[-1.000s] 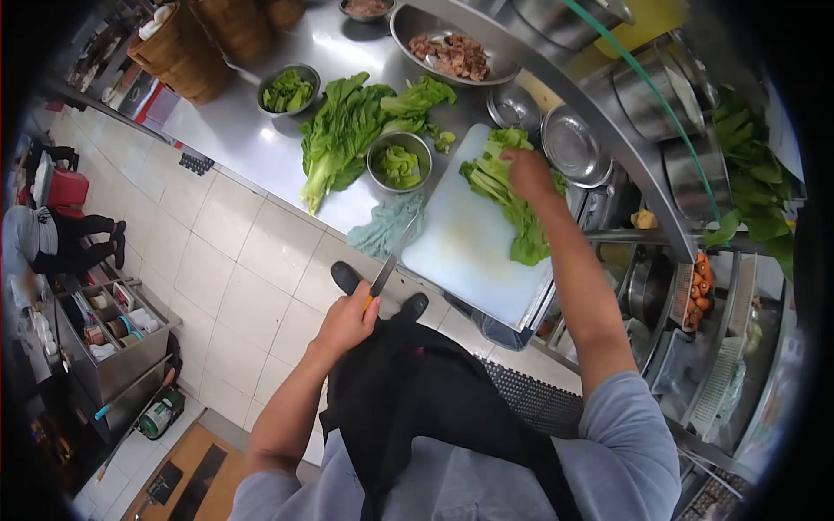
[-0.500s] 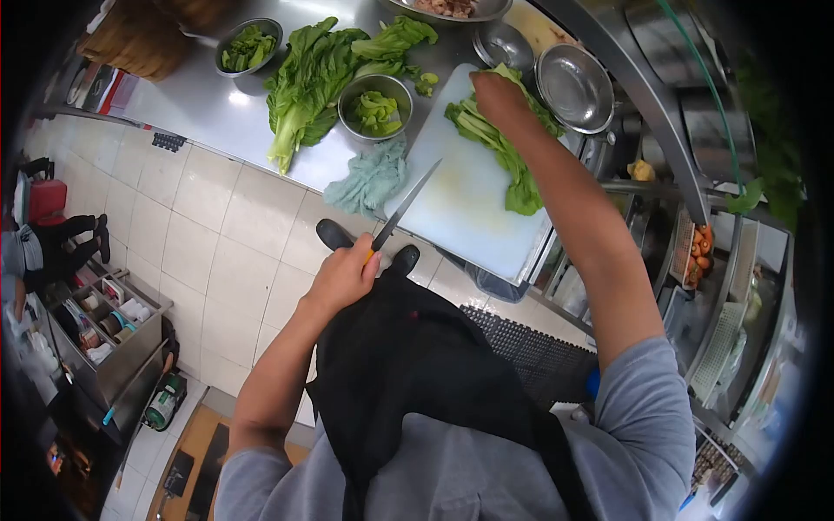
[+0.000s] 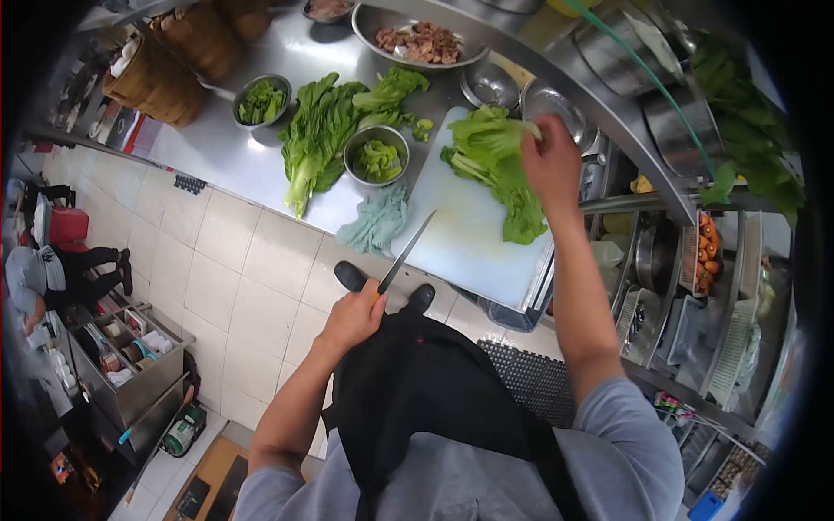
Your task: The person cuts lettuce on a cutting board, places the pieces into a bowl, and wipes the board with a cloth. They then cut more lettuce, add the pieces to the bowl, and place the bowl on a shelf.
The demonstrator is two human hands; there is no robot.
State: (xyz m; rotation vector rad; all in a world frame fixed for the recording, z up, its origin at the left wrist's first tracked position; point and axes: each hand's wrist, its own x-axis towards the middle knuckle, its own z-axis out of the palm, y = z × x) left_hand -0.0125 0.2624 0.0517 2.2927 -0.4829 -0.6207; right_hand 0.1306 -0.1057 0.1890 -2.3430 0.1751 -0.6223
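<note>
My left hand point(image 3: 354, 318) is closed round the yellow handle of a kitchen knife point(image 3: 407, 253), its blade pointing up and away beside the cutting board's near-left edge. Leafy greens point(image 3: 495, 165) with pale stalks lie across the white cutting board point(image 3: 460, 247). Over the board's right side, my right hand point(image 3: 552, 161) pinches a pale stalk of a leaf at the top of that pile. A crumpled green cloth point(image 3: 375, 220) lies at the counter edge, left of the board. Next to it stands a metal container point(image 3: 376, 156) with cut green pieces inside.
More leafy greens point(image 3: 321, 135) lie on the steel counter, with a bowl of cut greens point(image 3: 262, 102) to their left. Behind are a large bowl of meat point(image 3: 421, 39) and metal bowls point(image 3: 488, 85). Shelves with carrots point(image 3: 708, 252) stand at right. Another person point(image 3: 43, 265) is far left.
My right hand has moved right and nearer to me, lifting a leaf at the top of the pile. The knife stays in my left hand. The view has shifted, showing more of the counter's back.
</note>
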